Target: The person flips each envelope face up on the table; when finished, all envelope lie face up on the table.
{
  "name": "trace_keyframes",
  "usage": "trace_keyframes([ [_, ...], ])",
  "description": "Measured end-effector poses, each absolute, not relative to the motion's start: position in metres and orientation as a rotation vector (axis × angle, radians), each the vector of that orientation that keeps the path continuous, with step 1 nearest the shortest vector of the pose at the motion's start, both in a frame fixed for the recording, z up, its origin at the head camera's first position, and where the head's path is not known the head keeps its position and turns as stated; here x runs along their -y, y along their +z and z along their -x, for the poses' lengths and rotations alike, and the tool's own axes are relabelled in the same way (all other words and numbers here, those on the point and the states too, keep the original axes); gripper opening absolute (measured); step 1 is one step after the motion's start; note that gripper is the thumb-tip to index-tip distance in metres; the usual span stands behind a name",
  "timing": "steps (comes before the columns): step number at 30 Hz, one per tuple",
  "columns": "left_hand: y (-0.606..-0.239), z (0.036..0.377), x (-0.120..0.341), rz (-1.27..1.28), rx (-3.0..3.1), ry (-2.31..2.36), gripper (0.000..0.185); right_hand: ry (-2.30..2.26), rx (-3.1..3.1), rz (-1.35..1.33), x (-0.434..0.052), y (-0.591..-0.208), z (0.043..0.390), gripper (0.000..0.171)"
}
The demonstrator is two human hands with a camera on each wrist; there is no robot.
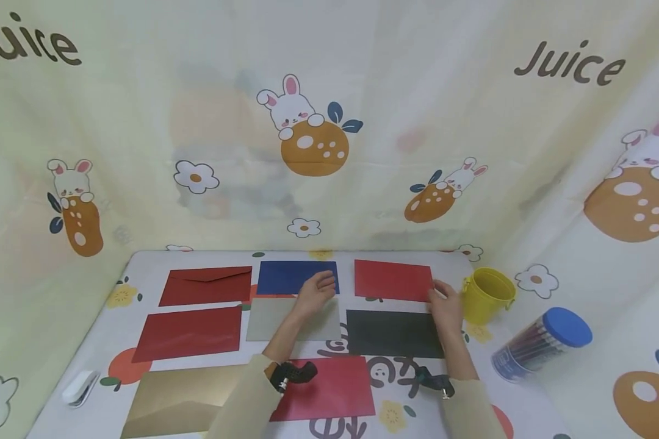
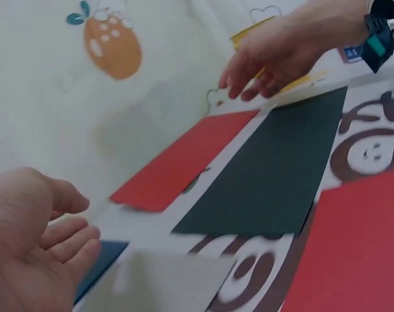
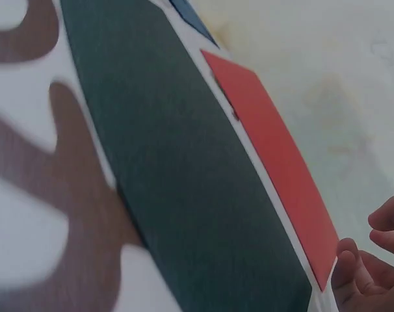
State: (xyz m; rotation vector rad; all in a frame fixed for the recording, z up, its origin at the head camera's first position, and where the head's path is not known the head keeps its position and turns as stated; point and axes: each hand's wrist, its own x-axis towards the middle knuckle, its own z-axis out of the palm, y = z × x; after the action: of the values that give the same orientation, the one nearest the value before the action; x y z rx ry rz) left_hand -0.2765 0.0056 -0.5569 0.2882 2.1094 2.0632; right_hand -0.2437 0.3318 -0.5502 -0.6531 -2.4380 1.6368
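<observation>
My left hand hovers with relaxed fingers over the blue envelope and the pale grey envelope, holding nothing. At the right, my right hand is beside the right end of the bright red envelope, its fingers loosely bent. In the right wrist view its fingertips are right at that envelope's corner. Just in front lies a dark green envelope, its right end close under the right hand. A pinkish red envelope lies nearer, partly behind my left forearm.
Two dark red envelopes and a gold envelope lie at the left. A white stapler sits near the left edge. On the right stand a yellow bucket and a blue-lidded tub of pens. A printed curtain hangs behind.
</observation>
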Motion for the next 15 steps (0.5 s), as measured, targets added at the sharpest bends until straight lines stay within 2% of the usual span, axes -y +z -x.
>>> trace_keyframes([
  [15, -0.562, 0.268, -0.058, -0.248, -2.242, 1.908, 0.059, 1.728, 2.462, 0.644, -0.342, -0.559, 0.241, 0.056],
])
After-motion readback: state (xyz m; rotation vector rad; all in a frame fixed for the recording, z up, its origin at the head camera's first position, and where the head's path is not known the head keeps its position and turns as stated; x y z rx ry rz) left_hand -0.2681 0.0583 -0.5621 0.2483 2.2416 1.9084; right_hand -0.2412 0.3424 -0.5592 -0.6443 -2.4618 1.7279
